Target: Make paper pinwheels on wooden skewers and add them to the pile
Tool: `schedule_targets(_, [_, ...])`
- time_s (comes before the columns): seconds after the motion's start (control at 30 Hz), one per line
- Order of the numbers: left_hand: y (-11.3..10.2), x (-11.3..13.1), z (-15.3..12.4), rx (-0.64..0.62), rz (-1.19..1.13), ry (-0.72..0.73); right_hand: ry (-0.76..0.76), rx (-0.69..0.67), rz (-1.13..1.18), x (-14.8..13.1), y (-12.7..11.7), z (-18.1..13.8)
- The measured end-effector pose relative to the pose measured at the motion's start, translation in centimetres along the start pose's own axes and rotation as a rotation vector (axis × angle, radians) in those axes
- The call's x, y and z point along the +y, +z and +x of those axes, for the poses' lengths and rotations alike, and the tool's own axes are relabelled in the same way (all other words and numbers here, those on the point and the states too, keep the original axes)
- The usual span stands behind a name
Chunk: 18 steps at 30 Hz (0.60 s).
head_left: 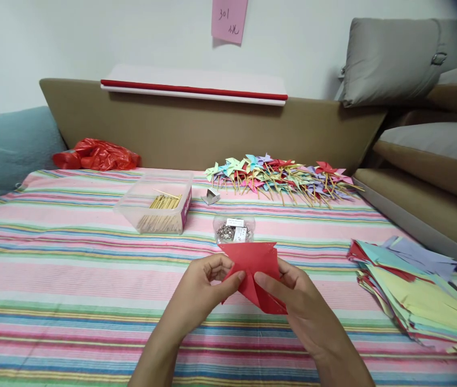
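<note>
Both my hands hold a red paper square (255, 264) above the striped cloth, one corner folded toward its middle. My left hand (201, 287) pinches its left side with thumb and fingers. My right hand (299, 301) grips its right side, the index finger pressing near the centre. Just behind the paper stands a small clear tub of metal pins (234, 228). A clear plastic box of wooden sticks (159, 207) sits further back to the left.
A heap of finished paper pinwheels on sticks (280, 177) lies at the back. A stack of cut coloured paper (418, 295) lies at the right. A red plastic bag (97, 155), a small binder clip (211, 196), sofa cushions and a headboard ring the striped cloth (71, 279).
</note>
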State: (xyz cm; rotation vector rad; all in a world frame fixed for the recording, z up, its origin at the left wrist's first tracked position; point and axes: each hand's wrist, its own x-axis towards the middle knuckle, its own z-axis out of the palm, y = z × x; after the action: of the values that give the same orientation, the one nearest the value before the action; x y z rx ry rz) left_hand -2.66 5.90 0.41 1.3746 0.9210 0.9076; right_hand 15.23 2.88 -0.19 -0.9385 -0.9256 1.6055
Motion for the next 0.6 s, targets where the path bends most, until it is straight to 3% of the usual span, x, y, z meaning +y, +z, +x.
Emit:
schedule_targets(0.4, [-0.6,0.0,-0.2,-0.087,0.108,-0.043,0.057,0.072,-0.240,0.9,-0.1,0.3])
schedule_targets(0.5, [-0.3,0.2,0.1,-0.031,-0.001,-0.020,0.002,0.165,-0.165,1.4,0.2,0.8])
schedule_targets(0.6, [0.3,0.3,0.4,0.111,-0.141,-0.010,-0.116,0.327,0.053,1.7,1.1,1.4])
